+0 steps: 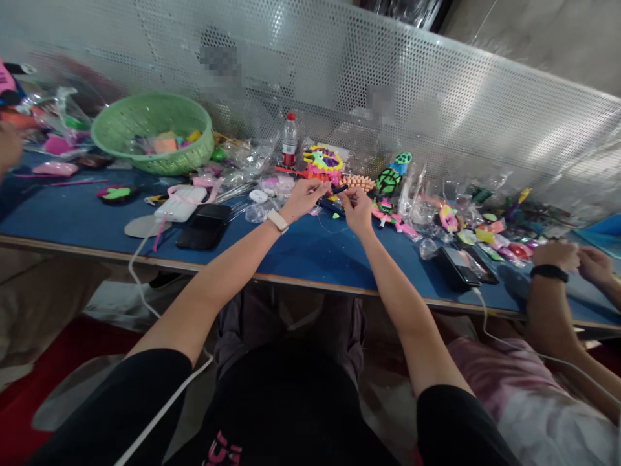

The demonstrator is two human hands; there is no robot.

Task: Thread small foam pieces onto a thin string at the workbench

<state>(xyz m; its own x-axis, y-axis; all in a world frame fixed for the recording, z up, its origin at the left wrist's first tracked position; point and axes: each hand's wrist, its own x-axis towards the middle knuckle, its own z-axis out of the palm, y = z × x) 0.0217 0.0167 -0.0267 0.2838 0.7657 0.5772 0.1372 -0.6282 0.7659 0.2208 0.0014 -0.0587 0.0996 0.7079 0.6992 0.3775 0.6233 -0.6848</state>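
Observation:
My left hand [305, 197] and my right hand [358, 208] meet above the blue table, fingers closed in a pinch. Between their fingertips runs a small dark strip [340, 189], gripped at both ends; its exact kind is too small to make out. Just below lies another dark blue piece [330, 207], partly hidden by the fingers, and a tiny green bit [336, 216]. Behind my hands stand a yellow and purple toy figure [323, 158] and an orange spiky piece [359, 183]. A pink and green figure [387, 207] lies right of my right hand.
To the left are a green basket [198, 145] with colored pieces, a white power bank [179, 204] with a cable, and a black phone [204, 226]. A red-capped bottle [290, 139] stands behind. Another person's hands [555, 254] are at the right, near a dark device [456, 268].

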